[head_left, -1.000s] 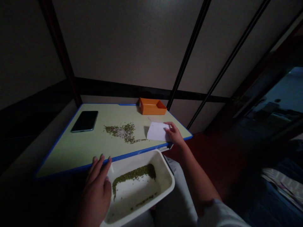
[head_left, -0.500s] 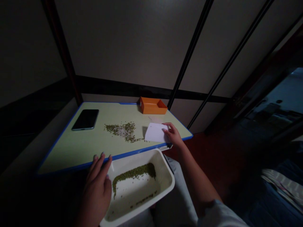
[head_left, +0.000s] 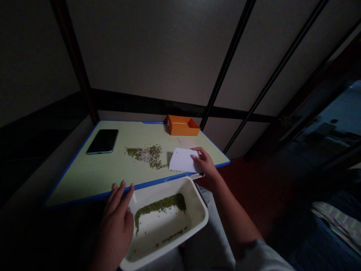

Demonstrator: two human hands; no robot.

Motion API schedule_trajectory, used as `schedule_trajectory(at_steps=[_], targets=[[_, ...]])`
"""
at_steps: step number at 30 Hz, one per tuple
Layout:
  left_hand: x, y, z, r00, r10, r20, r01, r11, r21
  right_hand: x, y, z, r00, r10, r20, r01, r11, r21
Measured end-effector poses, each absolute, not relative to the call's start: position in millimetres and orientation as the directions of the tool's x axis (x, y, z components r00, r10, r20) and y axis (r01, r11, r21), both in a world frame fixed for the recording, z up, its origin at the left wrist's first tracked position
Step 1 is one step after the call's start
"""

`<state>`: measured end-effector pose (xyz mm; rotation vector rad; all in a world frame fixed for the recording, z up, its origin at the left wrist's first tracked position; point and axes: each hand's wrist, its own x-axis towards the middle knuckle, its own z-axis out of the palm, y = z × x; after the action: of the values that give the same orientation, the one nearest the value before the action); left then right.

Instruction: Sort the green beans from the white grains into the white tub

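My right hand (head_left: 205, 162) pinches a flat white scraper (head_left: 182, 160) with a small hole near one corner. The scraper is tilted over the table's front edge, and a few mung beans show beside its lower edge. To its left lie scattered mung beans (head_left: 153, 160) with a patch of white grains (head_left: 145, 155) among them. A white plastic bin (head_left: 197, 229) rests on my lap against the table, holding more mung beans (head_left: 160, 205) along its far side. Against the bin's left rim lies my left hand (head_left: 117, 222), open, its fingers stretched toward the table edge.
The pale table (head_left: 84, 177) has a blue rim. A phone (head_left: 103, 141) lies at its left, and an orange box (head_left: 184, 126) stands at the back right. Pale grains (head_left: 184, 142) lie before that box. Dark panels (head_left: 158, 56) rise behind the table.
My right hand has moved the scraper slightly left and toward the table's front edge. The left hand and the bin stay about where they were.
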<state>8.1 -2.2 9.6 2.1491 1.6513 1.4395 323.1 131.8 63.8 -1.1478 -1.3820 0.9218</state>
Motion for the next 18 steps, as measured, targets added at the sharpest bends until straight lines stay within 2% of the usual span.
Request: schedule_trajectory(at_steps=[18], targets=[[7,-3,12,-0.011,0.798,0.603,0.719,-0.413,0.559,302,121,66,0.016,0.961,0.277,0.066,0.275,-0.959]])
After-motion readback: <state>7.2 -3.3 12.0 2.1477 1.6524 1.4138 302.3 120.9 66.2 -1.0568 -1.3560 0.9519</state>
